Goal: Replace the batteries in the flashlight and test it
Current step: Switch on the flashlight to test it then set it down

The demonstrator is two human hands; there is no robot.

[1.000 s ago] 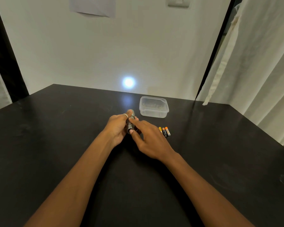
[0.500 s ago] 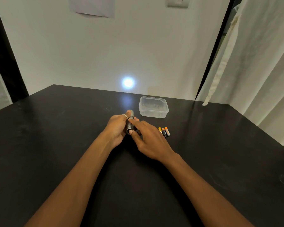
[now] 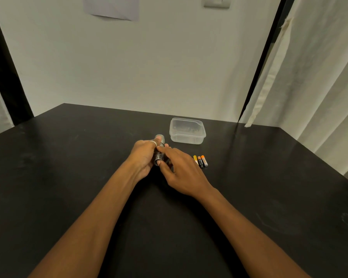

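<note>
- Holds torch [image 3: 159, 139] in left hand [image 3: 142, 157], fingers curled round barrel, at mid table [image 3: 68, 157], lens toward wall [image 3: 169, 67].
- Pinches tail with right hand [image 3: 181, 169]: thumb on end, forefinger across barrel.
- Throws no beam on wall; probably mid switch test.
- Press thumb squarely into tail; keep left grip firm to stop barrel sliding.
- Keep lens on wall to read result.
- Leave three batteries [image 3: 201, 161] beside right hand, short of tub [image 3: 187, 138], unmixed with fresh ones.

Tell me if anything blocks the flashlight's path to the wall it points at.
Nothing visible does. The flashlight, gripped in the left hand, faces the wall; the clear container sits to its right, off that line.
</note>
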